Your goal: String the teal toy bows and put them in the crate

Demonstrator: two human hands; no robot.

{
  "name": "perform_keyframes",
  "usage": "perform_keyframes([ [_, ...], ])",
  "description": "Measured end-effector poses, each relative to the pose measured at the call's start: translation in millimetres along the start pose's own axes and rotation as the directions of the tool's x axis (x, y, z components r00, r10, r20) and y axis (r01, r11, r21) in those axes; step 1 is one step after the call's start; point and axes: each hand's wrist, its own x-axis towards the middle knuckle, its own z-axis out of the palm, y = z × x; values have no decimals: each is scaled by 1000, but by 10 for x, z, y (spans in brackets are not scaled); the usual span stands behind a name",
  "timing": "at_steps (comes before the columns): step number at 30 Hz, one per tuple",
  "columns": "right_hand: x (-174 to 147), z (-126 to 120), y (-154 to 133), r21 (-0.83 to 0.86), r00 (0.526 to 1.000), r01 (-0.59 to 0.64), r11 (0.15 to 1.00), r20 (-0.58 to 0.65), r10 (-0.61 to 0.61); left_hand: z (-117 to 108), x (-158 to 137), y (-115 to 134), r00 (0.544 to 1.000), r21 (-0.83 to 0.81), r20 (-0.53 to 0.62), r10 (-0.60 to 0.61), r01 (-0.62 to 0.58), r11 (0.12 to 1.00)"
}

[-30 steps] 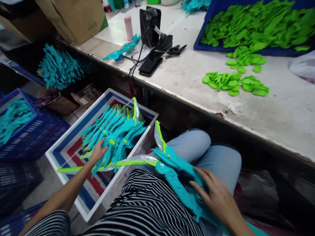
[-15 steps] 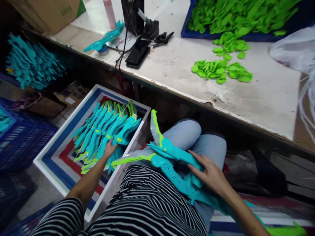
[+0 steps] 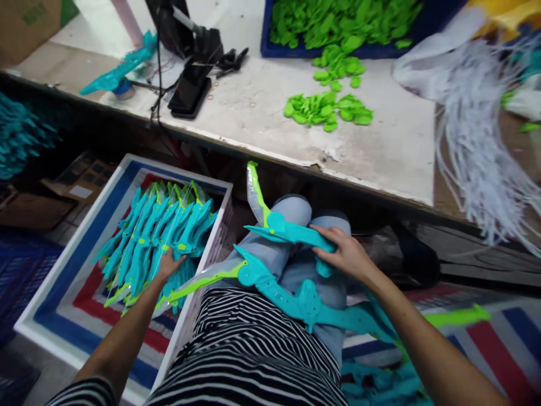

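Note:
My left hand [image 3: 169, 264] reaches into the white crate [image 3: 211, 239], its thumb and fingers around the middle of the front toy bow [image 3: 192, 225] in a packed row. Part of those fingers is hidden. Over my lap, my right hand [image 3: 349, 251] grips the turquoise body of another toy bow [image 3: 291, 232], with a green tip pointing up and away. Below it a further toy bow [image 3: 274, 293] stretches across my thighs, its green arm crossing the crate's near edge. A clear film covers part of the green arms.
On the table stands a blue bin [image 3: 265, 48] of green pieces, with loose green pieces [image 3: 315, 108] in front. A black phone [image 3: 191, 97], a turquoise part [image 3: 120, 73] and white strings [image 3: 482, 129] also lie there. Turquoise parts [image 3: 372, 380] sit on striped sheeting at my right.
My view has turned to the right, bringing the white strings into sight. The held bow has drawn apart from the one beneath it. My left hand stays at the row.

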Motion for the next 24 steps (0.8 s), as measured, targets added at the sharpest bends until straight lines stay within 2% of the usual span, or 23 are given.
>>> perform_keyframes([
  [1,61,-9,20,-25,1000,9,1000,-15,-9,-119,45,43,999,11,-35,-5,5,1000],
  [3,185,14,38,-58,999,41,997,-26,-42,-437,146,232,983,17,-176,44,-42,999],
  [5,297,78,21,-89,997,65,994,-29,-68,-814,169,602,930,9,-318,182,-189,982],
  [7,370,137,-23,-141,997,67,988,-27,-71,-1149,7,1133,867,-11,-345,360,-387,922],
  [8,384,150,-50,-172,997,61,983,-33,-68,-1263,-154,1429,825,-22,-310,473,-504,864],
  [9,379,148,-78,-199,997,58,978,-47,-69,-1325,-361,1724,755,-23,-251,605,-630,776],
  [10,353,133,-102,-217,995,63,974,-68,-79,-1330,-598,2000,656,-24,-161,737,-750,661],
  [12,242,78,-132,-232,985,99,968,-113,-128,-1179,-1087,2442,414,-63,72,908,-906,418],
  [13,161,53,-136,-240,980,124,963,-125,-158,-1040,-1301,2596,325,-84,161,932,-936,341],
  [14,71,37,-132,-256,975,143,956,-128,-180,-876,-1473,2705,264,-81,238,935,-954,290],
  [16,-111,55,-109,-318,975,142,937,-117,-188,-524,-1666,2815,210,-39,366,906,-970,240],
  [19,-282,180,-62,-408,980,55,911,-154,-128,-118,-1640,2810,176,32,537,825,-982,188],
  [22,-258,239,-7,-354,973,35,935,-202,-113,3,-1513,2708,129,58,593,795,-991,118],
  [24,-166,156,54,-198,974,92,976,-187,-130,-48,-1483,2638,108,52,566,818,-994,95],
])
